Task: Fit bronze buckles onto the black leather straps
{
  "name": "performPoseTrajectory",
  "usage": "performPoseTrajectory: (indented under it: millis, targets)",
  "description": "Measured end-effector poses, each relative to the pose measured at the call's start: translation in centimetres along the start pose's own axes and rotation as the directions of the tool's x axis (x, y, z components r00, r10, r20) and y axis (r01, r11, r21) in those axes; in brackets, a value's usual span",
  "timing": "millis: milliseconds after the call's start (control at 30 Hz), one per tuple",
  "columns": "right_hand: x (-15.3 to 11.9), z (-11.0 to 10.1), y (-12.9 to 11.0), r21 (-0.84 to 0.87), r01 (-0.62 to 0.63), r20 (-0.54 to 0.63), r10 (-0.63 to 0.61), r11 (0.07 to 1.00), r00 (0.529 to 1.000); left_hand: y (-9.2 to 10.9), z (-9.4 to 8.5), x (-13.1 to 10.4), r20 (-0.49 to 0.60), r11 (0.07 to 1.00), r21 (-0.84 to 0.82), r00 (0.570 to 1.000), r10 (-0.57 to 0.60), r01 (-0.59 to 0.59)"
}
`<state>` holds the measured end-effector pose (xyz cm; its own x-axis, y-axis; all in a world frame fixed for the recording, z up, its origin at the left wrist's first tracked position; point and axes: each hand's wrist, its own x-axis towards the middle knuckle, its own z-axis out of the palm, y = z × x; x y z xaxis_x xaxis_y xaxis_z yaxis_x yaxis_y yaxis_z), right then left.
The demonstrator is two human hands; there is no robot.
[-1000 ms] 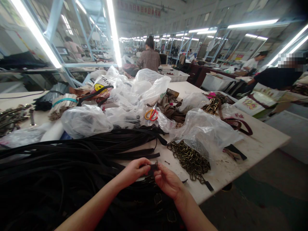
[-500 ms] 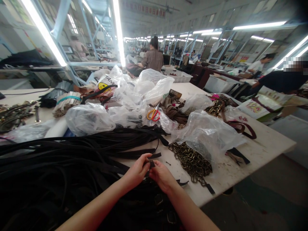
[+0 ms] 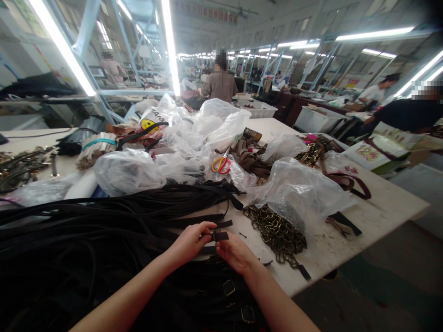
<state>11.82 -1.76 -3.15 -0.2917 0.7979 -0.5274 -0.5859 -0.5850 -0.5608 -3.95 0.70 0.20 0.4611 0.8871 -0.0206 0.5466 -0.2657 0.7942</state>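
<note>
In front of me, my left hand [image 3: 194,239] pinches a dark strap [image 3: 221,236] between thumb and fingers. A small brass-coloured buckle [image 3: 214,234] sits on it, partly hidden by the fingertips. The strap's short flat end points right, over my right hand [image 3: 237,252]. That hand's fingers are curled against the strap from the right, its thumb mostly hidden. Under and left of my hands spreads a large heap of black straps [image 3: 114,230]. Buckles [image 3: 229,287] show on some straps near my body.
Right of my hands, a pile of brass-coloured buckles [image 3: 277,233] lies half under a clear plastic bag [image 3: 301,186]. Scissors [image 3: 221,164] with red and yellow handles rest among crumpled bags [image 3: 128,173]. The table edge [image 3: 360,251] runs along the right. Other people [image 3: 219,83] work farther off.
My hands have come slightly apart, the left moving a little left. The strap end and its buckle now show more plainly between them.
</note>
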Motion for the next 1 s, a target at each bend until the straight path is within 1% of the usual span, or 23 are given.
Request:
performPoseTrajectory:
  millis: [100, 133, 200, 233, 267, 300, 367, 400, 467, 533, 600, 633, 733, 800, 900, 1000]
  targets:
    - [0.0, 0.4, 0.2, -0.024, -0.005, 0.017, 0.006, 1.000, 1.000, -0.2, 0.2, 0.3, 0.044, 0.989, 0.112, 0.995, 0.088, -0.092]
    - [0.0, 0.5, 0.3, -0.025, 0.003, 0.014, -0.002, 1.000, 1.000, -0.2, 0.3, 0.4, 0.042, 0.983, 0.139, 0.992, 0.116, -0.121]
    - [0.1, 0.6, 0.4, -0.021, 0.025, -0.001, -0.025, 0.999, 1.000, 0.1, 0.2, 0.4, -0.010, 0.979, 0.135, 0.988, 0.155, -0.153]
    - [0.1, 0.7, 0.4, -0.015, 0.033, -0.008, -0.033, 0.999, 0.999, 0.3, 0.2, 0.3, -0.048, 0.984, 0.093, 0.986, 0.160, -0.155]
    - [0.2, 0.7, 0.4, -0.006, 0.038, -0.011, -0.038, 0.999, 0.999, 0.5, 0.2, 0.3, -0.077, 0.989, 0.026, 0.986, 0.150, -0.148]
    - [0.2, 0.6, 0.4, 0.002, 0.037, -0.007, -0.037, 0.999, 0.999, 0.8, 0.1, 0.2, -0.080, 0.991, -0.057, 0.990, 0.120, -0.125]
    - [0.3, 0.6, 0.4, 0.013, 0.030, 0.006, -0.030, 0.999, 1.000, 1.0, 0.1, 0.0, -0.019, 0.977, -0.213, 1.000, 0.017, -0.021]
    - [0.3, 0.5, 0.4, 0.014, 0.024, 0.008, -0.024, 1.000, 1.000, 0.9, 0.2, 0.0, 0.010, 0.964, -0.263, 0.999, -0.039, 0.040]
    - [0.4, 0.5, 0.4, 0.011, 0.008, 0.009, -0.008, 1.000, 1.000, 0.5, 0.4, 0.0, 0.006, 0.944, -0.308, 0.993, -0.121, 0.117]
    - [0.5, 0.4, 0.5, 0.005, -0.012, 0.010, 0.012, 1.000, 1.000, -0.2, 0.7, 0.1, -0.064, 0.938, -0.327, 0.987, -0.145, 0.116]
    - [0.6, 0.4, 0.6, -0.006, -0.021, 0.016, 0.021, 1.000, 1.000, -0.7, 1.0, 0.3, -0.119, 0.948, -0.301, 0.982, -0.146, 0.104]
    - [0.6, 0.4, 0.7, -0.012, -0.021, 0.022, 0.021, 1.000, 1.000, -0.8, 1.2, 0.3, -0.126, 0.960, -0.260, 0.982, -0.143, 0.107]
    - [0.6, 0.4, 0.9, -0.021, -0.003, 0.042, 0.004, 1.000, 0.999, -0.5, 1.4, 0.3, -0.141, 0.989, -0.055, 0.979, -0.147, 0.141]
    - [0.7, 0.4, 1.0, -0.022, 0.010, 0.046, -0.009, 1.000, 0.999, -0.1, 1.4, 0.1, -0.177, 0.987, 0.042, 0.974, -0.144, 0.153]
    - [0.8, 0.4, 1.1, -0.017, 0.028, 0.031, -0.027, 0.999, 0.999, 0.2, 1.6, 0.1, -0.201, 0.988, 0.061, 0.971, -0.126, 0.141]
    - [0.9, 0.3, 1.3, -0.029, 0.029, 0.039, -0.027, 0.999, 0.999, -0.1, 1.7, 0.3, -0.205, 0.985, 0.002, 0.964, -0.171, 0.175]
